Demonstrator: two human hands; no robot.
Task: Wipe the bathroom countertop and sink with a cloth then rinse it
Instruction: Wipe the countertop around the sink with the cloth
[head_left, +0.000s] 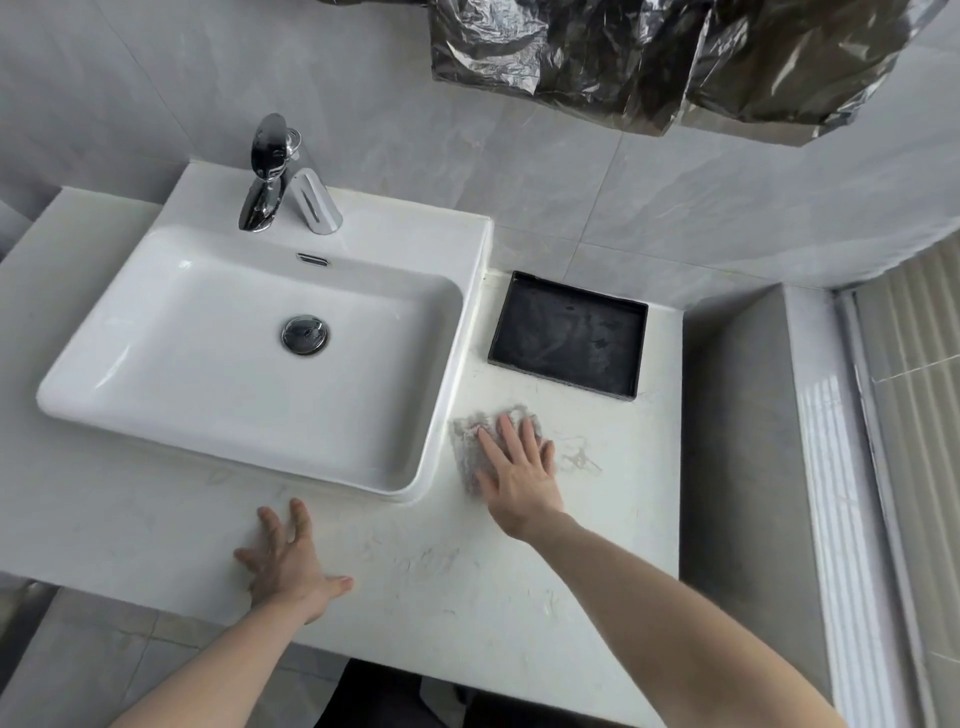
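Observation:
A grey cloth lies flat on the white countertop, just right of the sink's front right corner. My right hand presses on the cloth with straight, spread fingers and covers most of it. My left hand rests on the countertop in front of the sink, fingers spread, holding nothing. The white rectangular sink stands on the counter at the left, dry-looking, with a chrome drain in its middle. A chrome faucet stands at the sink's back rim.
A black rectangular tray sits on the counter behind the cloth, near the tiled wall. Crumpled silver foil hangs above at the top. A grey ledge borders the counter's right side, with a window frame beyond.

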